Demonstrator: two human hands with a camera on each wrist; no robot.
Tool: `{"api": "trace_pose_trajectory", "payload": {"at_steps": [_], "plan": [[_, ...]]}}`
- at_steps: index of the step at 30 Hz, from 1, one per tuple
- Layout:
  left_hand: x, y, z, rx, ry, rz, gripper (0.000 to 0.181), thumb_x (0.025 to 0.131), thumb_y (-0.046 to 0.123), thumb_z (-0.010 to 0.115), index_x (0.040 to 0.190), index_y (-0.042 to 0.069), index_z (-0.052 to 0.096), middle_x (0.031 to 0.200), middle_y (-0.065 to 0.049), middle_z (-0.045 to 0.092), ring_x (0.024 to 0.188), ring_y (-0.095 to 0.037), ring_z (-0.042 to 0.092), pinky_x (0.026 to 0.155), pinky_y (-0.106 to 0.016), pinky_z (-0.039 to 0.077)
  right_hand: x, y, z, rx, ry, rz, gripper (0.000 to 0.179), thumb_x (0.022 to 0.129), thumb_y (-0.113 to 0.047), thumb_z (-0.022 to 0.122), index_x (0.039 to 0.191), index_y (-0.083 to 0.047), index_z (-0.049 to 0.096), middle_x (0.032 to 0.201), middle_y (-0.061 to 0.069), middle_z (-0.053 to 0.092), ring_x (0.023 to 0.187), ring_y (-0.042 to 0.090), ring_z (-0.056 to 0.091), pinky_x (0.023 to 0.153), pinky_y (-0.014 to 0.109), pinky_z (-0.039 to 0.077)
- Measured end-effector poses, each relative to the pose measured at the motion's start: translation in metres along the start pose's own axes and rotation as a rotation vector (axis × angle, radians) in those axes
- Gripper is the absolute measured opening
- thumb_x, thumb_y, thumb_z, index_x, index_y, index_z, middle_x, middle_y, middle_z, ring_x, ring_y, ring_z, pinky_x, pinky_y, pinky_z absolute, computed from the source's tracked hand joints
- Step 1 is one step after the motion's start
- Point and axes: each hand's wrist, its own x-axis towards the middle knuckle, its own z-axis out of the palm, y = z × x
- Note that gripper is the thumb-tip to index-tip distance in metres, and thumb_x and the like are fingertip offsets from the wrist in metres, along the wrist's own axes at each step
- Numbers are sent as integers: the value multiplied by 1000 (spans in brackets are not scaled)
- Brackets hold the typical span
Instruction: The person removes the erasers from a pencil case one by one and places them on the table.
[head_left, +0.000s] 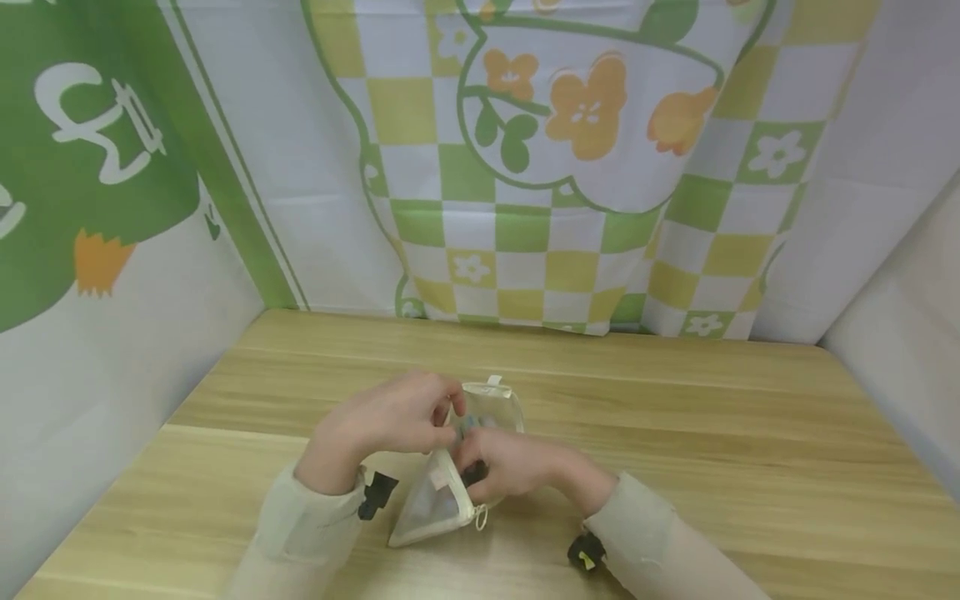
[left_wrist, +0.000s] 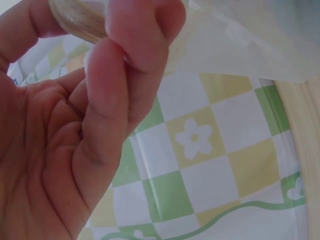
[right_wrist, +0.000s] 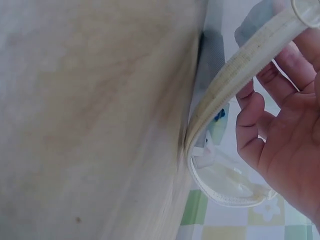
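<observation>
A pale see-through zip pouch (head_left: 429,515) lies tilted on the table with its mouth unzipped. My left hand (head_left: 393,417) pinches the pouch's rim; in the left wrist view its curled fingers (left_wrist: 107,85) close over the zipper tape (left_wrist: 82,22). My right hand (head_left: 517,462) reaches into the mouth, its thumb close to the zipper ring (head_left: 481,517). In the right wrist view the zipper band (right_wrist: 225,80) crosses in front of its bent fingers (right_wrist: 250,120). Small bluish contents (head_left: 471,423) show inside the pouch. I cannot tell whether the right fingers hold something.
The wood-grain table (head_left: 675,417) extends around the pouch on all sides. A green, yellow and white checked cloth (head_left: 525,250) hangs along its back edge, and a printed cloth (head_left: 90,167) hangs at the left. Each wrist wears a small dark strap piece (head_left: 377,493).
</observation>
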Motion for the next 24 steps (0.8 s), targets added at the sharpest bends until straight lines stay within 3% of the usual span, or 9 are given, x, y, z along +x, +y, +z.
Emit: {"api": "trace_pose_trajectory", "payload": {"at_steps": [11, 24], "plan": [[-1, 0, 0, -6, -3, -2, 30, 80, 4, 59, 109, 1, 67, 59, 7, 41, 49, -6, 31, 48, -19, 26, -5, 3, 0, 52, 66, -13, 7, 84, -3, 69, 89, -2, 73, 82, 5, 72, 77, -5, 51, 73, 22, 54], [-1, -1, 0, -5, -3, -6, 28, 80, 5, 60, 107, 3, 67, 60, 6, 44, 49, -6, 34, 47, -20, 28, -16, 1, -5, 105, 103, 106, 12, 90, -16, 70, 97, -7, 72, 94, 3, 68, 90, 3, 53, 80, 25, 53]]}}
